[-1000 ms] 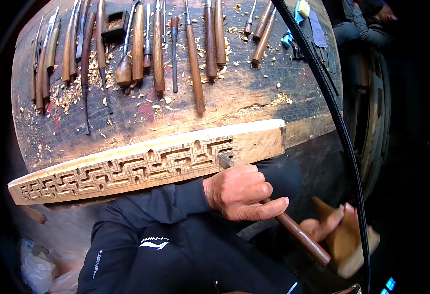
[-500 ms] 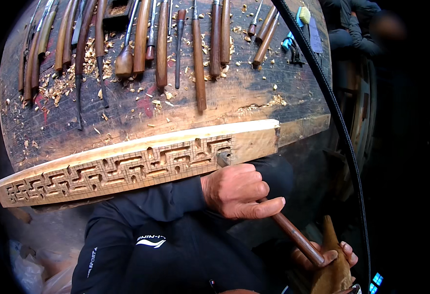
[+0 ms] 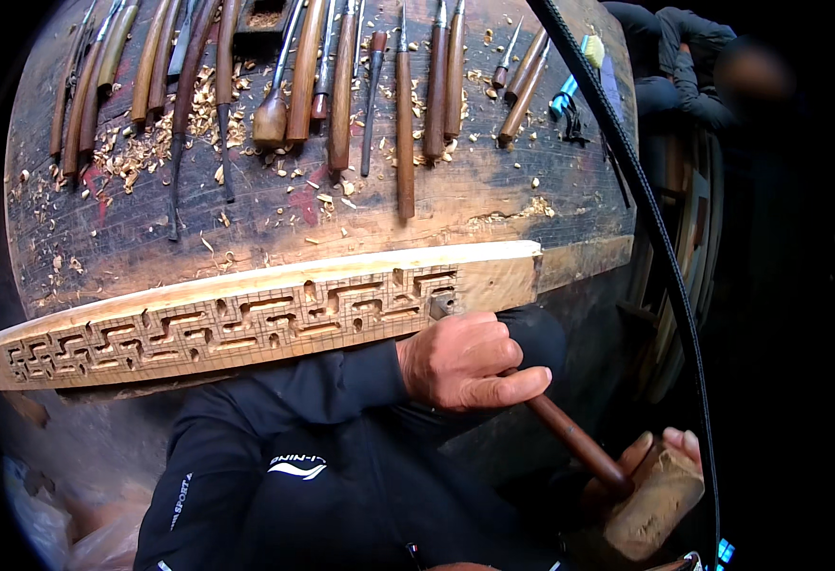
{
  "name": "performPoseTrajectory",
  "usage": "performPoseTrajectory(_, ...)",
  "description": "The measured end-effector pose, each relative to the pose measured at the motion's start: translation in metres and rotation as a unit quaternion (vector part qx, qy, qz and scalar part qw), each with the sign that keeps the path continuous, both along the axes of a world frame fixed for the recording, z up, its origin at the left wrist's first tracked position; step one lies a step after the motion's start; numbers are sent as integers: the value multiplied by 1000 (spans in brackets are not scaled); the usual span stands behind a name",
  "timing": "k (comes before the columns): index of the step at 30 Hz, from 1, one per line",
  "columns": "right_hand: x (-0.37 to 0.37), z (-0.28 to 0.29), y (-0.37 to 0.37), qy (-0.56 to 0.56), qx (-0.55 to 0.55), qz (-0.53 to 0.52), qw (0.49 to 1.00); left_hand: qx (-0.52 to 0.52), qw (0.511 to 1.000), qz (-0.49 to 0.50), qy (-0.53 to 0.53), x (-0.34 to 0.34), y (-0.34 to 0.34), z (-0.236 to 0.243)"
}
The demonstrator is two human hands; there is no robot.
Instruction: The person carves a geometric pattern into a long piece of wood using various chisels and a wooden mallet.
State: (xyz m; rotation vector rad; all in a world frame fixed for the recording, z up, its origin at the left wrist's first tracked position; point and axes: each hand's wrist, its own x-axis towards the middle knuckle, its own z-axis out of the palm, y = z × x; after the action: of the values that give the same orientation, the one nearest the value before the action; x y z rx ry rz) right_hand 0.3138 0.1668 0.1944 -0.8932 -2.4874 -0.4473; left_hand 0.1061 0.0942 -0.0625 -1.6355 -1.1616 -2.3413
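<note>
A long wooden board with a carved meander pattern on a pencilled grid lies along the bench's near edge. My left hand is closed round a chisel with a dark brown handle. The chisel's steel blade rests against the board at the pattern's right end. At lower right, my right hand is wrapped round a wooden mallet, its palm largely hidden. The mallet lies right at the butt of the chisel handle; whether they touch I cannot tell.
Several carving tools lie in a row across the dark workbench, among wood shavings. A brush is at the far right. A black cable hangs down the right side. Another person sits at upper right.
The mallet has turned and tilted at the chisel's butt, so its broad end now shows instead of its narrow part. My left hand keeps the chisel against the board. The view has shifted slightly.
</note>
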Motion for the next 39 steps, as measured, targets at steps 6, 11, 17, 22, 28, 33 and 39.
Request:
performPoseTrajectory(6,-16,-5,-2,139,77,45,986,-8,999,15,-39,0,0,4)
performPoseTrajectory(11,6,-61,20,-9,221,-56,974,-27,999,-16,-12,-4,2,4)
performPoseTrajectory(17,20,-73,5,120,81,-39,989,41,982,-73,167,6,4,11)
performPoseTrajectory(22,37,-72,0,31,22,-63,997,3,988,-55,144,5,3,13)
performPoseTrajectory(28,36,-82,-3,10,-70,-74,995,-23,982,-48,180,12,3,10)
performPoseTrajectory(33,39,-97,-6,49,-174,-120,976,-61,975,-49,208,9,1,11)
performPoseTrajectory(39,53,-112,6,112,-219,-100,964,-70,978,-73,184,7,8,22)
